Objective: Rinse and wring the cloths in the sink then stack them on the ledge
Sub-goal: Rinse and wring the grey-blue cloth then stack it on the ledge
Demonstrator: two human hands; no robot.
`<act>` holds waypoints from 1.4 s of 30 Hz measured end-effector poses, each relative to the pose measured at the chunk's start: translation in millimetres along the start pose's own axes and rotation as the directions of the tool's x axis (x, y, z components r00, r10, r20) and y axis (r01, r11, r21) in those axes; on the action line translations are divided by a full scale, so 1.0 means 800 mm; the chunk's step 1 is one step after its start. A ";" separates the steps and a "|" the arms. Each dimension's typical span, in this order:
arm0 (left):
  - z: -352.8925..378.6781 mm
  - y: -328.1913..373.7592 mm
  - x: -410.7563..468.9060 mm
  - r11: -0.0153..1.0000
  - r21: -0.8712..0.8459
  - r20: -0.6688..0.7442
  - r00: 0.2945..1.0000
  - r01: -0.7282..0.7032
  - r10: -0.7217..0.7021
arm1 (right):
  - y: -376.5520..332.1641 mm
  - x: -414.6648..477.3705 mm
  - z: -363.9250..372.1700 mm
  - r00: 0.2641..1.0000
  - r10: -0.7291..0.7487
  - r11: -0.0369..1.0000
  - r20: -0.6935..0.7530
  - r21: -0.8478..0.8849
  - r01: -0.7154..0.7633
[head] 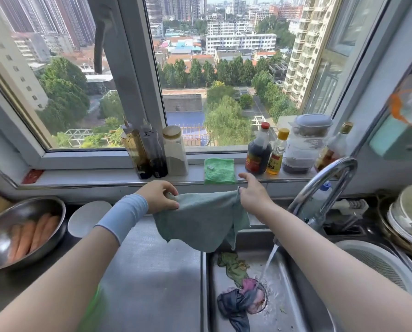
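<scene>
A pale green cloth (200,219) hangs spread between my two hands above the sink's left rim. My left hand (158,196) pinches its upper left corner and my right hand (252,195) pinches its upper right corner. On the window ledge (92,177) just behind lies a bright green cloth (219,171), folded flat. Down in the sink (293,288) a crumpled olive green cloth (234,267) and a dark blue and pink cloth (240,300) lie near the drain. Water runs from the faucet (324,188) into the sink beside them.
Bottles and jars (152,152) stand on the ledge left of the folded cloth, sauce bottles (267,152) and a plastic box to its right. A steel bowl of carrots (20,233) and a white bowl (87,218) sit on the left counter. A colander (377,259) and plates are at right.
</scene>
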State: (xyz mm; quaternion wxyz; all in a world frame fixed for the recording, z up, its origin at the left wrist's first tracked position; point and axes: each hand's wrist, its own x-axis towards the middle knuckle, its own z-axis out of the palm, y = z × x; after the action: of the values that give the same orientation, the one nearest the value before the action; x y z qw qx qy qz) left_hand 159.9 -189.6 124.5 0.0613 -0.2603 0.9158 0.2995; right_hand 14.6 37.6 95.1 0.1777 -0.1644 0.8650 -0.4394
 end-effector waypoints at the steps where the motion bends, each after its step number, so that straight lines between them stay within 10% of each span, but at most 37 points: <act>1: 0.000 0.003 -0.001 0.999 0.045 0.006 1.000 -0.021 0.021 | -0.002 0.001 0.000 1.000 0.000 0.997 -0.005 0.079 0.001; 4: -0.002 0.007 -0.003 0.996 0.039 0.015 0.996 -0.086 0.086 | -0.004 0.003 -0.007 1.000 -0.006 0.980 0.020 0.198 0.002; 11: -0.007 -0.002 0.002 0.967 0.215 -0.110 0.980 -0.137 0.164 | 0.002 0.018 -0.036 0.987 -0.087 0.979 -0.138 -0.196 0.059; 17: 0.001 -0.021 0.013 0.917 0.380 -0.157 0.968 -0.124 0.196 | -0.012 0.017 -0.040 0.997 0.051 0.965 -0.059 0.261 -0.034; 20: -0.009 -0.023 0.018 0.898 0.410 -0.147 0.960 -0.159 0.237 | -0.028 0.008 -0.050 0.983 -0.157 0.986 0.093 -0.040 0.161; 25: -0.038 -0.011 0.009 0.960 0.223 -0.027 0.983 -0.171 0.181 | -0.034 0.012 -0.065 0.966 -0.245 0.735 0.083 -0.634 0.240; 29: -0.046 -0.008 -0.002 0.981 -0.168 -0.124 0.989 -0.098 0.077 | -0.047 0.009 -0.079 0.998 -0.056 0.991 0.018 -0.117 0.058; 39: 0.020 0.086 -0.001 0.583 -0.780 0.240 0.969 0.226 -0.055 | -0.088 -0.037 -0.016 0.901 -0.049 0.968 0.431 0.242 -0.063; 42: 0.017 0.086 -0.001 0.674 -0.732 0.219 0.971 0.099 0.094 | -0.093 -0.044 -0.014 0.875 -0.088 0.956 0.476 0.286 -0.059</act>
State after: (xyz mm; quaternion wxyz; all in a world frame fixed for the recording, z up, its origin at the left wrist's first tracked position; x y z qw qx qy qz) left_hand 124.5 -133.8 149.1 0.0607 -0.2264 0.7021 0.6724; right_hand 50.2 19.2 168.3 0.4073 -0.2476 0.7172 -0.5083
